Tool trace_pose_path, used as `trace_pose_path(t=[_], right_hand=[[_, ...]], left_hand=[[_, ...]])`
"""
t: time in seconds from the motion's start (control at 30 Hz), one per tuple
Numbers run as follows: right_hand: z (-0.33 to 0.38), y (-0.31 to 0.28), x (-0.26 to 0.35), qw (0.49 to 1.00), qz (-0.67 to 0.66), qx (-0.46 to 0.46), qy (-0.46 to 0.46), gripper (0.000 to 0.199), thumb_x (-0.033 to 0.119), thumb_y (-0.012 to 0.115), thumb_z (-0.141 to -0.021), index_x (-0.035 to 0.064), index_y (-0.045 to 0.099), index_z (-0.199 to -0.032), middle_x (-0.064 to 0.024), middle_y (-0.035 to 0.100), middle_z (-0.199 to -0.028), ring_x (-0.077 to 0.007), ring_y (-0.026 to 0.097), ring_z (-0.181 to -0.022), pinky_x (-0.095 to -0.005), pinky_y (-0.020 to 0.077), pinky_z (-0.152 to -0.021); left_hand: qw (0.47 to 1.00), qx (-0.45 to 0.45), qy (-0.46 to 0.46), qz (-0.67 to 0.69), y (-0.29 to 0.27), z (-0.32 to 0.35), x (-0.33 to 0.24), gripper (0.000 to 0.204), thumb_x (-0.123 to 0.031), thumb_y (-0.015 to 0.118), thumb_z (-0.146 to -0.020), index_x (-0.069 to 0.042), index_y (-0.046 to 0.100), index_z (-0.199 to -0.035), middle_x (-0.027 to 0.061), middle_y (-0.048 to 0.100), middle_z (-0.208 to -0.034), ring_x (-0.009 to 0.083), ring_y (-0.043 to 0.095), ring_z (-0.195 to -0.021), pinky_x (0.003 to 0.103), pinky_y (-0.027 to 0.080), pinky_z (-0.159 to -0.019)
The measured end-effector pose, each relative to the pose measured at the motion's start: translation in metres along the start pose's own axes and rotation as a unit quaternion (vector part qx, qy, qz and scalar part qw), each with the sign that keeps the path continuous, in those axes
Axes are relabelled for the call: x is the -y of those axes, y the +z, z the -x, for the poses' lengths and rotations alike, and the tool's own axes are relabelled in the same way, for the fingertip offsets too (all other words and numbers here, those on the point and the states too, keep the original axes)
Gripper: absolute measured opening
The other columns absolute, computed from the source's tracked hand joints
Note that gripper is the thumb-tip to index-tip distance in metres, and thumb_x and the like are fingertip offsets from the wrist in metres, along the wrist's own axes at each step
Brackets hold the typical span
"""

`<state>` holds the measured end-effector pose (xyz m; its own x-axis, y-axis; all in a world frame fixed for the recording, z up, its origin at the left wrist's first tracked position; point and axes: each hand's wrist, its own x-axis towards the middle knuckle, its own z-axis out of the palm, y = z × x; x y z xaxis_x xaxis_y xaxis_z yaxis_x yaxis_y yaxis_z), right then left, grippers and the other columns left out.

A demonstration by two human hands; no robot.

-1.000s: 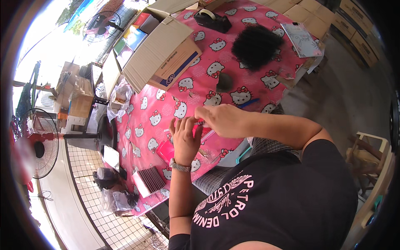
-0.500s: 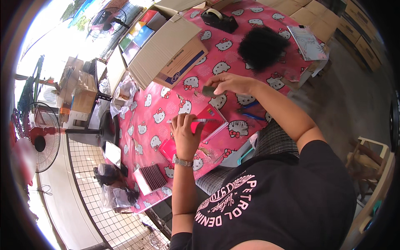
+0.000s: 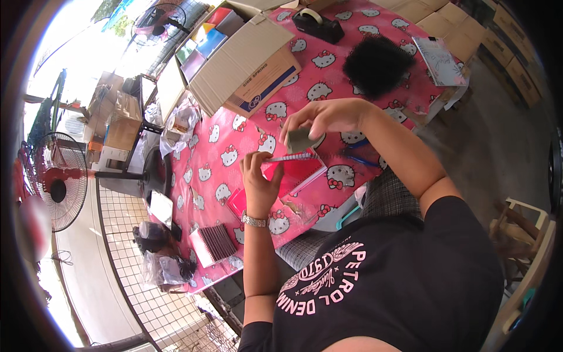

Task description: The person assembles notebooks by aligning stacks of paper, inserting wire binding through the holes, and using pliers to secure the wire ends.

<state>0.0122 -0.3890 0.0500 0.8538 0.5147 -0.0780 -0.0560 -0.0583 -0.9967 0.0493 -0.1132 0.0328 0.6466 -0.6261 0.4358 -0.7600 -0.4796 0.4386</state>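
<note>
A: Left hand [image 3: 260,182]?
B: Centre of frame, fingers curled, pinching the coil edge of a pink spiral notebook [image 3: 293,172] that lies on the pink patterned tablecloth [image 3: 246,135].
A: Right hand [image 3: 328,117]?
B: Just above it, fingers pinched on a small grey-green piece [image 3: 300,139] held over the notebook's upper edge. Can't tell what it is.
A: Surroundings?
B: Open cardboard box [image 3: 243,64] upper centre, black tape dispenser [image 3: 318,24] at top, dark fuzzy bundle [image 3: 375,63] upper right, stack of spiral notebooks [image 3: 214,243] lower left.

Grey piece [image 3: 299,139] under right hand [image 3: 328,117]: kind indeterminate. Red notebook [image 3: 296,173] partly hidden behind left hand [image 3: 261,179].
</note>
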Motion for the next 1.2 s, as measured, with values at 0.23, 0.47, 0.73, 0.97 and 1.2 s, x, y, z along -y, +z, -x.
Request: trace_pose_path(t=[0.23,0.47,0.73,0.97,1.2], right_hand=[[-0.013,0.001,-0.003,0.987,-0.127,0.068,-0.068,0.048,0.023,0.077,-0.073,0.0012,0.067,-0.115,-0.0122,0.064,-0.123,-0.0223,0.061,-0.110,-0.0349,0.0453,-0.100],[-0.017,0.004,0.005,1.000,0.003,0.014,-0.002,0.038,0.019,0.070,-0.082,0.0033,0.066,-0.116,0.0007,0.065,-0.097,-0.0085,0.060,-0.090,-0.0237,0.0440,-0.080],[-0.029,0.002,0.009,0.989,0.125,0.003,0.073,0.048,0.015,0.073,-0.075,-0.0004,0.064,-0.119,-0.0090,0.067,-0.117,-0.0168,0.064,-0.107,-0.0297,0.0466,-0.098],[-0.035,0.004,0.005,0.996,0.085,0.016,0.032,0.045,0.017,0.071,-0.076,-0.0020,0.064,-0.117,-0.0092,0.068,-0.114,-0.0154,0.064,-0.105,-0.0297,0.0467,-0.097],[-0.041,0.002,-0.010,0.998,0.066,-0.012,0.005,0.047,0.020,0.072,-0.077,0.0017,0.064,-0.119,-0.0066,0.066,-0.110,-0.0135,0.061,-0.100,-0.0285,0.0453,-0.094]], left_hand=[[0.997,0.035,-0.049,0.047,-0.005,0.003,0.009,0.030,-0.006,0.077,-0.078,-0.003,0.062,-0.103,0.0116,0.062,-0.102,0.0299,0.061,-0.095,0.039,0.050,-0.079],[0.994,0.040,-0.054,0.089,-0.002,0.000,0.013,0.028,-0.005,0.076,-0.080,-0.001,0.062,-0.104,0.0110,0.062,-0.103,0.0228,0.064,-0.083,0.031,0.052,-0.065],[0.990,0.046,-0.061,0.120,-0.002,-0.001,0.013,0.030,-0.004,0.077,-0.081,-0.001,0.060,-0.105,0.0111,0.063,-0.101,0.0218,0.064,-0.077,0.031,0.052,-0.066],[0.987,0.055,-0.082,0.126,-0.002,-0.004,0.011,0.031,-0.005,0.077,-0.081,-0.001,0.058,-0.105,0.0110,0.062,-0.100,0.0217,0.064,-0.076,0.031,0.053,-0.067],[0.986,0.052,-0.083,0.136,0.001,-0.005,0.011,0.032,-0.004,0.077,-0.080,0.000,0.058,-0.105,0.0115,0.063,-0.098,0.0214,0.064,-0.075,0.032,0.053,-0.068]])
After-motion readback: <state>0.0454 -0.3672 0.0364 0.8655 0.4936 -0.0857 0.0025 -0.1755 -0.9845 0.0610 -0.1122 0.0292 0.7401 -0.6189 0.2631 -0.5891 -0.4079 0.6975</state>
